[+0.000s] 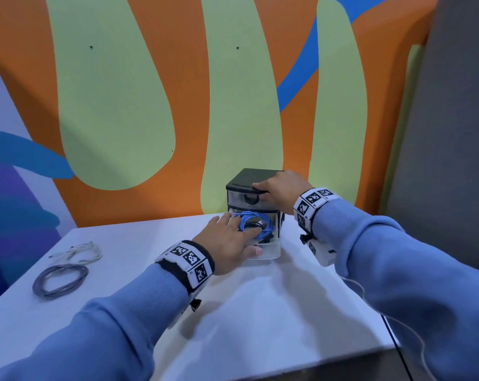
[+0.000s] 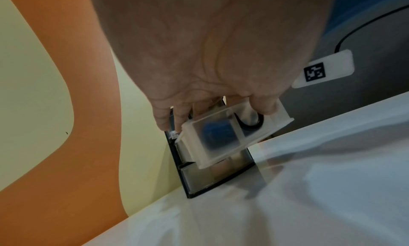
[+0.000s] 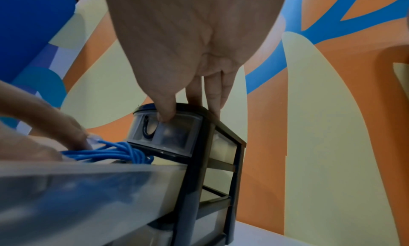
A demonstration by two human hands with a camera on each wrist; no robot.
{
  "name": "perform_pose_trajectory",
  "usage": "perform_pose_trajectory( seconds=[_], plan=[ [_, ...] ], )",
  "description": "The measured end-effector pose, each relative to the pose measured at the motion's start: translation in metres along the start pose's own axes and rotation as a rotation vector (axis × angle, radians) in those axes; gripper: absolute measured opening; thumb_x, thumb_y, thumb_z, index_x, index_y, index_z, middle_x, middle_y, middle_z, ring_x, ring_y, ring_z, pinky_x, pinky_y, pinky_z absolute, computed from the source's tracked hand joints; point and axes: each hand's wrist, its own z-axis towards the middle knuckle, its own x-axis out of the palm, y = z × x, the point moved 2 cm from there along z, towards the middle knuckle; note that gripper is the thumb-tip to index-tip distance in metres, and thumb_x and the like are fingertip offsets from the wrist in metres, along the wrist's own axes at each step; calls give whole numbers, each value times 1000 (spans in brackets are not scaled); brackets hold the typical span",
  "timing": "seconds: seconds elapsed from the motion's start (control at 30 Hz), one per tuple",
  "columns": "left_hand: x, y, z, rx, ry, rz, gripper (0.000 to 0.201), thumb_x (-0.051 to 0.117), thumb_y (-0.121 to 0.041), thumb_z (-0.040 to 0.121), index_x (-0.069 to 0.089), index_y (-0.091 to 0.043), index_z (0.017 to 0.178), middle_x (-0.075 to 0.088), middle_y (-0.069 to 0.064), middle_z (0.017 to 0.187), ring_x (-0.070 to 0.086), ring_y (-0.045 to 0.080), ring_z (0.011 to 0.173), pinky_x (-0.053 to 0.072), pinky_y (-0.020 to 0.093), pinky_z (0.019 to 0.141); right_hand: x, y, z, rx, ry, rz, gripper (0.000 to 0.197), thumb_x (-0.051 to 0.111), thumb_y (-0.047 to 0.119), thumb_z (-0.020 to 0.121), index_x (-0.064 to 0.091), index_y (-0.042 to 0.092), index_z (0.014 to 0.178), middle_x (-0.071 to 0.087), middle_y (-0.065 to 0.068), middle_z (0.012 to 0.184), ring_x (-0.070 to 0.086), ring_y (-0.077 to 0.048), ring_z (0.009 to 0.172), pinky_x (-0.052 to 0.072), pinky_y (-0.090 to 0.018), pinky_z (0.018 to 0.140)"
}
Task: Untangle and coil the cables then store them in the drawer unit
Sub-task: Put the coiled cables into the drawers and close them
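A black drawer unit (image 1: 248, 175) with clear drawers stands at the table's back edge against the wall. Its middle drawer (image 1: 265, 253) is pulled out and holds a coiled blue cable (image 1: 249, 218) on top of a black cable (image 2: 250, 125). My left hand (image 1: 234, 232) reaches into that drawer from above, straight fingers pressing on the blue cable (image 3: 110, 153), thumb outside the drawer's front wall. My right hand (image 1: 276, 188) rests on the unit's top (image 3: 221, 120), fingers flat across it and thumb against the shut top drawer's front.
A loosely bundled white cable (image 1: 80, 253) and a coiled dark grey cable (image 1: 59, 280) lie at the left of the white table (image 1: 260, 312). The painted wall stands right behind the unit. A grey panel (image 1: 452, 133) rises at the right.
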Motion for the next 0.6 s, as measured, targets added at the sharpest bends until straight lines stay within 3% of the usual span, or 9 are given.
perform_pose_trajectory(
  seconds=[0.1,0.2,0.33,0.5,0.57,0.6],
  plan=[
    [-3,4,-2,23,-42,-18,68,33,-69,106,29,-34,165,42,18,159,35,37,149,30,49,121,0,0,0,0,3,34,47,44,45,110,44,36,156,72,-6,128,65,-31,114,46,-33,75],
    [-7,11,-1,-1,-157,-94,93,50,-83,91,26,-30,164,36,11,153,45,33,134,40,47,113,-4,2,-3,-11,-7,60,47,47,45,109,45,36,155,72,-5,128,65,-30,114,45,-33,75],
    [3,8,3,-48,-59,-57,120,30,-100,80,15,-22,169,25,7,171,24,31,154,25,56,125,-7,6,-9,-30,-37,41,47,47,44,109,45,36,156,73,-5,126,65,-30,114,41,-31,72],
    [0,0,11,-32,27,-118,113,34,-96,85,26,-20,167,24,3,176,27,25,159,14,56,130,-6,7,-12,-27,-46,67,47,47,44,109,45,37,156,73,-7,124,64,-31,113,39,-31,72],
    [-6,3,13,-29,9,-148,96,43,-89,90,42,-23,159,42,3,167,43,26,150,27,50,123,-7,7,-13,-27,-51,74,47,47,44,109,45,37,156,73,-7,124,64,-31,113,38,-30,72],
    [-8,5,14,-29,-46,-149,81,50,-82,93,54,-25,150,57,3,154,53,26,138,38,45,112,-8,7,-13,-31,-54,75,47,47,43,109,45,37,156,74,-7,123,64,-31,113,38,-31,72]
  ],
)
